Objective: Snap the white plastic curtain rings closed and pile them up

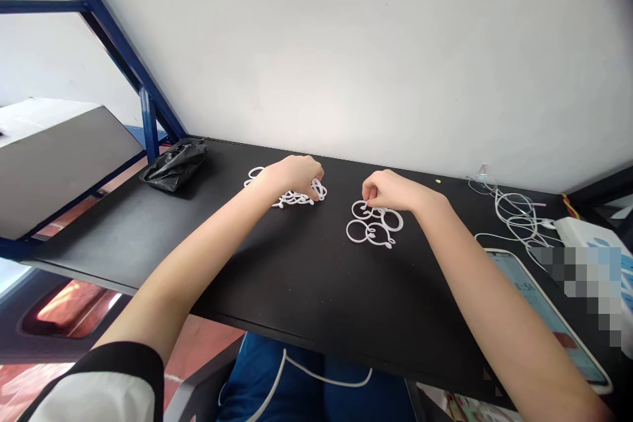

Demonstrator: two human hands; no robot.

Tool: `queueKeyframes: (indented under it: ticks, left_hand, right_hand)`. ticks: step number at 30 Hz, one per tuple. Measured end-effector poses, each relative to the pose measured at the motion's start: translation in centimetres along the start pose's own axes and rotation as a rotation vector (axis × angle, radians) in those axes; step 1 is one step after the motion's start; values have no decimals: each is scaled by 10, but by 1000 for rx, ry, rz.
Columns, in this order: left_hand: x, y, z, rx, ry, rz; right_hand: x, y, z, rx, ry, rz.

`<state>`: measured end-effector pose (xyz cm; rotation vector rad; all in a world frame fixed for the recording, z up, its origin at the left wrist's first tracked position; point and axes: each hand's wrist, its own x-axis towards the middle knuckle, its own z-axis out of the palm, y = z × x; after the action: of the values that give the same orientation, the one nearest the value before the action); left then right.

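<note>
Two heaps of white plastic rings lie on a black table point(297, 277). My left hand point(293, 175) rests curled over the left heap of rings point(295, 196), its fingertips pinched down into the pile. My right hand point(390, 190) is closed in a pinch at the far edge of the right cluster of rings point(374, 223), which lies spread flat in several loops. Which single ring each hand grips is hidden by the fingers.
A crumpled black plastic bag point(174, 165) sits at the table's far left. Tangled white cables point(519, 214) lie at the far right, with a phone point(544, 310) near the right edge. A white wall stands behind; a blue metal frame point(148, 122) rises at left.
</note>
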<state>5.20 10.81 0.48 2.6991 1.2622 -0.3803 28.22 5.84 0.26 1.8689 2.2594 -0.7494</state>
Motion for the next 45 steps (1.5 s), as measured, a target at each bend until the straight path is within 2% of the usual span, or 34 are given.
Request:
queueKeyframes:
  ticks: [8, 14, 19, 22, 26, 28, 32, 38, 41, 45]
  left_hand:
    - [-6, 5, -6, -6, -12, -29]
    - [-10, 8, -8, -34, -59, -56]
    - [-22, 11, -18, -42, -93, -85]
    - [-31, 13, -25, -43, 10, -29]
    - [-47, 25, -34, -106, 294, 182]
    - [-57, 35, -38, -174, 379, 272]
    - [-74, 51, -43, -258, 434, 420]
    - [-88, 56, -48, -317, 502, 476]
    - [-96, 59, -51, -295, 567, 522]
    - [-106, 63, -52, -272, 664, 570]
  right_hand:
    - [-3, 0, -4, 93, 88, -115]
    - [-12, -2, -12, 128, 147, -142]
    - [-16, -4, -15, 145, 170, -156]
    - [-21, -10, -18, 167, 236, -180]
    - [-41, -23, -26, 257, 385, -272]
    - [-57, -30, -31, 312, 431, -323]
    - [-86, -42, -38, 341, 586, -430]
    - [-104, -51, -37, 286, 710, -513]
    - [-115, -49, -39, 229, 724, -533]
    - [-131, -46, -42, 98, 671, -621]
